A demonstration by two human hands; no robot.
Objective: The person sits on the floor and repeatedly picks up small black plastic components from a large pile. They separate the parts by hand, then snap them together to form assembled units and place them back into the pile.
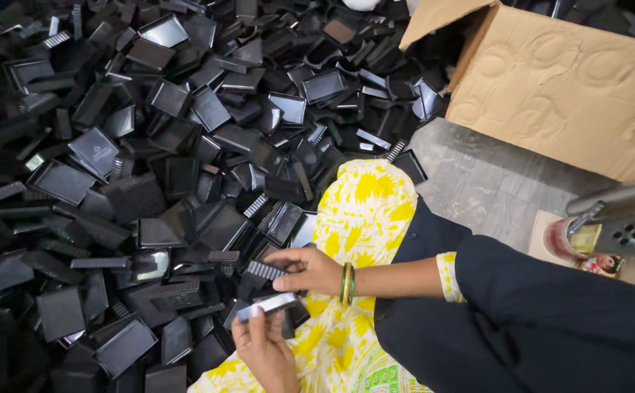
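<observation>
The heap of black plastic trays (pixel 150 182) covers the floor up and left of both grips. Up and right stands an open brown cardboard box (pixel 572 94), plain-sided; right of it a small round tin with a red label (pixel 576 244). The right hand (pixel 306 269) pinches a ribbed black strip (pixel 264 270); the left hand (pixel 265 349) closes on a glossy flat tray (pixel 268 304). Both look light, stiff, slippery; best held by the edges.

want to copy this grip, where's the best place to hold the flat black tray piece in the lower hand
Grip the flat black tray piece by its long edges near one end, coming from below. It is thin and long, lying nearly level, so thumb and fingers pinch across its narrow width, as the left hand does. The right hand holds a small ribbed black piece just above.
</observation>
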